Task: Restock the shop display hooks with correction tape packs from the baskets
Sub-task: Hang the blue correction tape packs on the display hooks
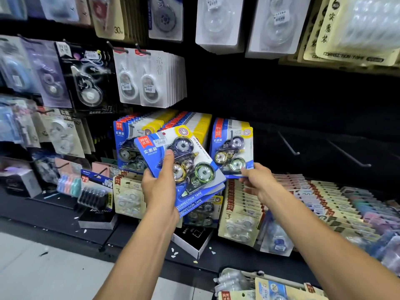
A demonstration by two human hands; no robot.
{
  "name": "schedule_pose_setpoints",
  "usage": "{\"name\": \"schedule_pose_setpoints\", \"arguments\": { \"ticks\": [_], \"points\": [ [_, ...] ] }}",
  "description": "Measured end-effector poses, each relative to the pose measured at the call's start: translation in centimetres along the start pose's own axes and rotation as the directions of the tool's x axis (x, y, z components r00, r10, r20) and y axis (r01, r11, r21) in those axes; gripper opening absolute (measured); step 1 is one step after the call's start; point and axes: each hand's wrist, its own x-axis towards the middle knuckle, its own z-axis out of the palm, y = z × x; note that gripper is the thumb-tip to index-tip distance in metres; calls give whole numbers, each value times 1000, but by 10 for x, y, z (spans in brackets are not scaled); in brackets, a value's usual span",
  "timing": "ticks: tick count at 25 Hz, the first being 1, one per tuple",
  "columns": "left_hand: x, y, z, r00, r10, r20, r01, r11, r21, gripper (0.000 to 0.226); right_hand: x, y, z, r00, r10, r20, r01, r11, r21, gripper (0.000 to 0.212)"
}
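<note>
Head view shows us two hands at work on the display wall. Our left hand [159, 187] grips a small stack of blue correction tape packs [184, 163], thumb curled over the front card; we can read two lower edges marked "CORRECTION TAPE", so at least two packs, though the exact count behind them is hidden. Our right hand [257, 180] pinches the lower right corner of one more blue pack [232, 148], which hangs upright just right of the left grip; whether it sits on a hook we cannot tell. Behind the left grip, two full rows of the same blue packs [151, 131] hang close together, touching the held stack's upper edge. To the right of the right grip, two bare hooks [290, 144] jut from the dark back panel [303, 100], with open room around them. Below both grips lie rows of cream-coloured packs [240, 213] leaning on the lower shelf, and a black and white box [192, 237] sits under the left wrist. Part of a basket [259, 286] of packs shows by the right forearm.
</note>
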Motion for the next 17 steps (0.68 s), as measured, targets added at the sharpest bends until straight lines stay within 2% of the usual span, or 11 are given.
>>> {"name": "schedule_pose_setpoints", "arguments": {
  "ticks": [2,3,4,5,6,7,9,11,12,14,17],
  "points": [
    [-1,-1,2,1000,-13,28,13,1000,1,26,-1,3,-1,980,148,135,-163,980,114,22],
    [-2,-2,4,999,-19,41,19,1000,3,28,-4,6,-2,969,188,163,-211,968,135,28],
    [-1,-3,6,999,-20,50,19,1000,9,30,-9,9,-4,971,200,134,-216,970,113,36],
    [-2,-4,8,998,-21,59,20,1000,20,31,-16,11,-6,984,168,56,-172,982,78,43],
    [-1,-5,9,997,-18,73,16,999,33,30,-23,12,-7,997,81,-7,-81,995,55,44],
    [-2,-7,11,996,-18,84,13,999,50,29,-32,11,-8,999,-33,-12,34,996,86,41],
    [-2,-12,16,994,-21,107,10,995,102,31,-56,3,-9,960,-236,150,214,965,151,37],
    [-1,-16,20,987,-49,151,28,990,135,35,-75,-3,-8,894,-324,308,319,945,70,33],
    [-2,-17,21,981,-70,180,47,991,128,38,-78,-3,-8,879,-346,327,346,936,61,26],
    [-3,-17,22,966,-115,233,90,989,117,41,-78,-2,-11,898,-343,276,321,939,124,21],
    [-2,-18,22,978,-105,182,72,981,180,27,-70,5,-21,959,-238,156,190,944,270,23]
  ]
}}
